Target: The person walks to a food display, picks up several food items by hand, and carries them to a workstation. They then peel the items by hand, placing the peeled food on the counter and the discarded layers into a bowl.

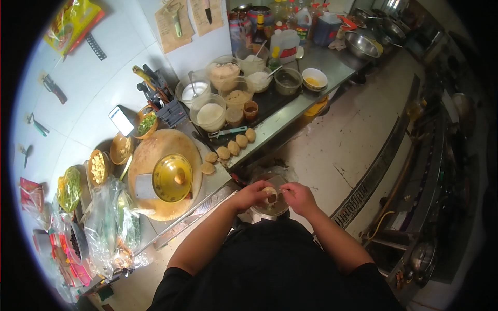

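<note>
My left hand [251,197] is closed around a potato [271,192], part pale and part brown, above a bin [271,208] low in front of me. My right hand [300,198] is closed beside it, fingertips pinched; what they hold is too small to make out. Several unpeeled potatoes [234,148] line the counter edge. Just behind them lies a teal-handled tool [228,132]. A pale peeled potato [179,179] sits in a yellow glass bowl [169,196] on the round wooden chopping board [155,140], next to a cleaver [144,186].
Tubs of powders and seasonings [210,115] crowd the counter [280,122], with bottles [303,23] behind. A knife holder [172,112] stands by the wall. Plastic bags of vegetables [106,228] lie at left. Stove equipment [410,202] runs along the right, past the floor drain [358,199].
</note>
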### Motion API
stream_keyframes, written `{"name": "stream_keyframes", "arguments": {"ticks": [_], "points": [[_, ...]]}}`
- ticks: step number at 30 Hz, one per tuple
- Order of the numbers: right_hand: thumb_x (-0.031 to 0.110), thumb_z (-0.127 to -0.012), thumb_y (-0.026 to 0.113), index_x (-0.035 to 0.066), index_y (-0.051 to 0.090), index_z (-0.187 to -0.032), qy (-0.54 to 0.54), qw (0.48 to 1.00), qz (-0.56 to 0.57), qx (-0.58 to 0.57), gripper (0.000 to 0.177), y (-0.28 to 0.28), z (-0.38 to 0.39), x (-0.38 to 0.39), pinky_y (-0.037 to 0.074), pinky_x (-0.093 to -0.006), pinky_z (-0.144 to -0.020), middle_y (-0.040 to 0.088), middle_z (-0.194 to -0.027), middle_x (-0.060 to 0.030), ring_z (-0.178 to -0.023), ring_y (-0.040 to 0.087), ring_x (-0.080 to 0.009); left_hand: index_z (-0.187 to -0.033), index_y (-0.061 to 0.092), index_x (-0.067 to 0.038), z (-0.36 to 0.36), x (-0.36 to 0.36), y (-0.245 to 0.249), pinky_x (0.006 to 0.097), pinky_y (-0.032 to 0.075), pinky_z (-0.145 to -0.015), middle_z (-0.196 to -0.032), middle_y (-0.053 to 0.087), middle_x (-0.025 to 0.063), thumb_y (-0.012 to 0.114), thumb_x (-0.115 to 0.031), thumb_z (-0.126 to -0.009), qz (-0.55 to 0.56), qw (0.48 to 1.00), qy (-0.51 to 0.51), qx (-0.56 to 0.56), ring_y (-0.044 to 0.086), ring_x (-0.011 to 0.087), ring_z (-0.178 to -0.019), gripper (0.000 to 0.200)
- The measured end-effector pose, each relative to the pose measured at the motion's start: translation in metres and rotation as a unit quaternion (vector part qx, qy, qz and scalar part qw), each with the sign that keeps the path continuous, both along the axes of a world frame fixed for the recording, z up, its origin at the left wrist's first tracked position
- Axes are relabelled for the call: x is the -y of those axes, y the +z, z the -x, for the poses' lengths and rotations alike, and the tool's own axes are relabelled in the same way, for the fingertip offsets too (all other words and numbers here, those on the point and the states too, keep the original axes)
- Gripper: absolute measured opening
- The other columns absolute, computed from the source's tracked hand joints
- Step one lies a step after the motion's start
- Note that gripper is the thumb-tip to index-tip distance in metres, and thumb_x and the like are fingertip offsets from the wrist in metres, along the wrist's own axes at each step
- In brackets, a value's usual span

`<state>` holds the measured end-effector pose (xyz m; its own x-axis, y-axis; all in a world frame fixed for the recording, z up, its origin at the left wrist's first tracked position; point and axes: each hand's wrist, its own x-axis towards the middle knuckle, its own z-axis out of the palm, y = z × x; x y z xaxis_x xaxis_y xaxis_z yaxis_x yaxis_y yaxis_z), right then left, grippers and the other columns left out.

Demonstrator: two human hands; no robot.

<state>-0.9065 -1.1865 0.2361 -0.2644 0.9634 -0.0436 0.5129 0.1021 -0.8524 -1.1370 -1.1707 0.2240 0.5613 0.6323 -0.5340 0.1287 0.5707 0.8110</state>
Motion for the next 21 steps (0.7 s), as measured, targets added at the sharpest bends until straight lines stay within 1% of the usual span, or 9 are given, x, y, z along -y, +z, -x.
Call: {"name": "stream_keyframes", "arguments": {"ticks": [2,3,5,9,12,14,15,17,21], "points": [[0.02,-0.088,0.065,0.01,0.065,-0.122,0.011,0.998,0.065,0.01,0.036,0.01,-0.001,0.0,0.053,-0.0362,-0.075,0.071,-0.092,-0.0129,-0.082,0.069,-0.0283,-0.133,0.051,-0.006,0.0,0.002,-0.015,0.0362,0.049,-0.097,-0.125,0.06,0.0088,0.055,-0.029,-0.1,0.067,0.988,0.076,0.113,0.061,0.0192,-0.112,0.041],[0.02,-0.088,0.066,0.011,0.062,-0.128,0.021,0.991,0.129,0.019,0.041,0.014,-0.001,0.0,0.053,-0.035,-0.076,0.071,-0.093,-0.0116,-0.083,0.069,-0.0255,-0.133,0.051,-0.006,-0.001,0.003,-0.015,0.0362,0.049,-0.097,-0.125,0.06,0.0088,0.055,-0.029,-0.1,0.067,0.988,0.076,0.113,0.061,0.0192,-0.112,0.041],[0.019,-0.087,0.067,0.011,0.06,-0.132,0.044,0.988,0.144,-0.026,0.046,0.014,0.001,0.0,0.053,-0.0338,-0.078,0.07,-0.094,-0.0101,-0.085,0.068,-0.023,-0.131,0.052,-0.009,-0.004,0.004,-0.016,0.0319,0.05,-0.081,-0.116,0.061,0.0033,0.053,-0.035,-0.1,0.093,0.979,0.117,0.141,0.059,0.0161,-0.102,0.04],[0.017,-0.085,0.07,0.01,0.057,-0.135,0.066,0.979,0.173,-0.086,0.052,0.024,0.009,-0.001,0.051,-0.0309,-0.082,0.069,-0.096,-0.0072,-0.088,0.065,-0.0169,-0.139,0.049,-0.008,-0.007,0.004,-0.023,0.0329,0.051,-0.083,-0.117,0.061,0.0046,0.056,-0.034,-0.099,0.097,0.977,0.129,0.142,0.059,0.0168,-0.102,0.048],[0.015,-0.087,0.069,0.009,0.057,-0.135,0.027,0.983,0.169,-0.071,0.05,0.003,0.009,0.0,0.051,-0.0298,-0.083,0.068,-0.093,-0.0076,-0.088,0.064,-0.0152,-0.143,0.045,-0.004,-0.008,0.005,-0.024,0.0347,0.052,-0.088,-0.121,0.061,0.0073,0.065,-0.027,-0.095,0.039,0.99,0.065,0.119,0.06,0.0179,-0.106,0.057],[0.013,-0.088,0.068,0.009,0.057,-0.135,0.027,0.972,0.196,-0.127,0.049,0.001,0.008,0.0,0.051,-0.0294,-0.084,0.068,-0.095,-0.0074,-0.089,0.064,-0.0141,-0.143,0.042,0.0,-0.009,0.011,-0.019,0.0381,0.054,-0.092,-0.122,0.061,0.0098,0.067,-0.004,-0.091,-0.08,0.99,0.068,0.095,0.063,0.022,-0.109,0.058],[0.011,-0.089,0.068,0.008,0.057,-0.135,0.027,0.957,0.223,-0.183,0.047,0.002,0.008,0.0,0.05,-0.029,-0.085,0.068,-0.096,-0.0072,-0.091,0.063,-0.013,-0.143,0.042,0.0,-0.01,0.011,-0.017,0.0381,0.054,-0.092,-0.122,0.061,0.0098,0.067,-0.004,-0.091,-0.08,0.99,0.067,0.095,0.063,0.022,-0.109,0.058],[0.008,-0.09,0.066,0.008,0.056,-0.135,0.02,0.954,0.233,-0.189,0.046,0.002,0.009,-0.001,0.051,-0.0282,-0.085,0.066,-0.099,-0.0065,-0.093,0.062,-0.0131,-0.143,0.043,0.001,-0.013,0.012,-0.015,0.0324,0.05,-0.095,-0.122,0.063,0.0108,0.075,-0.011,-0.087,-0.116,0.99,0.07,0.04,0.06,0.0162,-0.111,0.066],[0.001,-0.091,0.06,0.005,0.056,-0.133,-0.002,0.935,0.265,-0.237,0.042,-0.003,0.011,-0.001,0.051,-0.0277,-0.086,0.064,-0.106,-0.0063,-0.096,0.062,-0.0132,-0.141,0.047,-0.002,-0.017,0.016,-0.006,0.0322,0.05,-0.094,-0.119,0.066,0.0113,0.074,-0.013,-0.087,-0.163,0.984,0.068,-0.037,0.062,0.0172,-0.109,0.061]]}}
